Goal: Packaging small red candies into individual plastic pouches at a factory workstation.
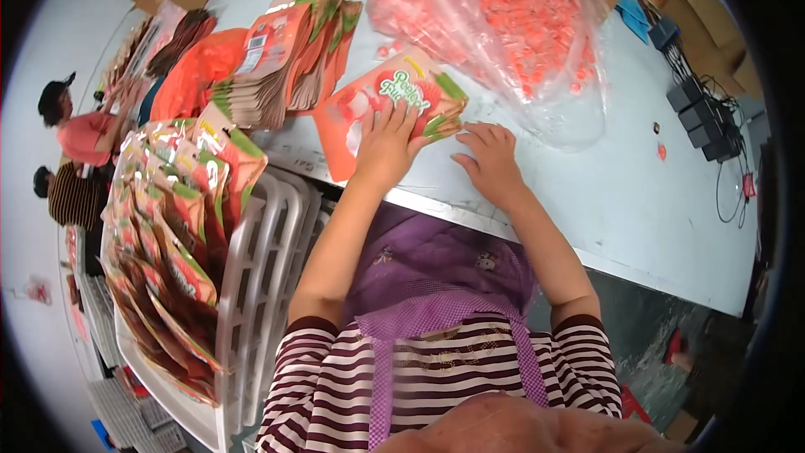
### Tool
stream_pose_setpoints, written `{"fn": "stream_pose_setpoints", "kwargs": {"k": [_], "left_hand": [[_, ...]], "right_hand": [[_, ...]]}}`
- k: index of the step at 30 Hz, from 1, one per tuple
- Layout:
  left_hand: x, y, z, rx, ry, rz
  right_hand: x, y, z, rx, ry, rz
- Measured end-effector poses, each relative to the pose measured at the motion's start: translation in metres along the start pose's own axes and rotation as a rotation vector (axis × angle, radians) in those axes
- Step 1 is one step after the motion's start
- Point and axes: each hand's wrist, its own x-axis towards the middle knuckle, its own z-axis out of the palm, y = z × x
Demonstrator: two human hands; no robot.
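Note:
A short stack of flat printed food pouches (348, 122), orange-red and green, lies at the table's front edge. My left hand (387, 141) rests flat on the top pouch, fingers stretched out. Just right of the stack, my right hand (493, 159) is held low over the table, its fingers apart and slightly bent, with nothing visible in them. The fingertips come close to the pouches' green end; whether they touch it I cannot tell.
Beyond the pouches sits a clear plastic bag (528, 42) of small red-orange packets. More stacked pouches (281, 50) lie back left. A white plastic crate (243, 260) at my left holds many pouches. Black power adapters (704, 117) with cables are at right. Two people (84, 134) are far left.

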Motion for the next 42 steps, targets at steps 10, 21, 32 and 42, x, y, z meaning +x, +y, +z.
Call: {"fn": "stream_pose_setpoints", "kwargs": {"k": [10,21,32,42], "left_hand": [[-0.051,-0.006,-0.013,-0.135,-0.014,0.131],[-0.05,-0.013,-0.014,-0.266,-0.058,0.219],[-0.063,0.045,-0.036,-1.177,0.105,-0.426],[-0.069,0.048,-0.047,-0.915,0.145,-0.348]], "right_hand": [[0.007,0.007,0.001,0.206,0.066,0.134],[0.03,-0.037,-0.008,0.725,-0.12,0.566],[0.005,-0.089,-0.011,0.525,0.141,0.221],[-0.002,-0.092,-0.036,0.664,0.009,0.327]]}}
